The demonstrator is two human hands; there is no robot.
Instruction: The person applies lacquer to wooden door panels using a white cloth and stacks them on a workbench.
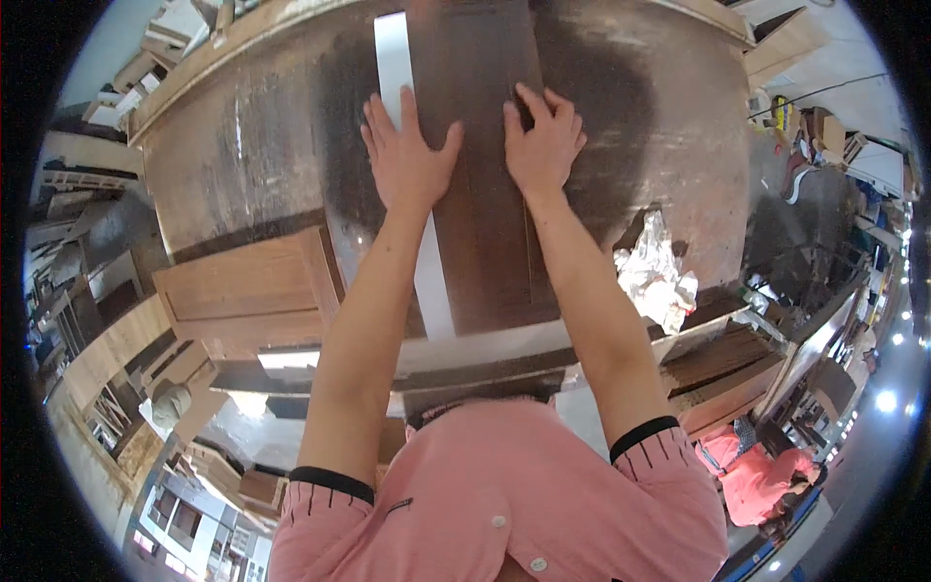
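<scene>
Lying lengthwise along the middle of the stained workbench (242, 165), the dark brown wooden panel (485, 194) has a light wood cabinet door (252, 286) to its left, a white strip (396, 68) along its left edge, the left hand (405, 160) pressed flat, fingers spread, there, the right hand (541, 145) flat with fingers apart toward its right edge, and crumpled white rags (655, 276) to its right.

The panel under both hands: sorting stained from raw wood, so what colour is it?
Dark brown panel, with a white strip along its left edge; head view.
</scene>
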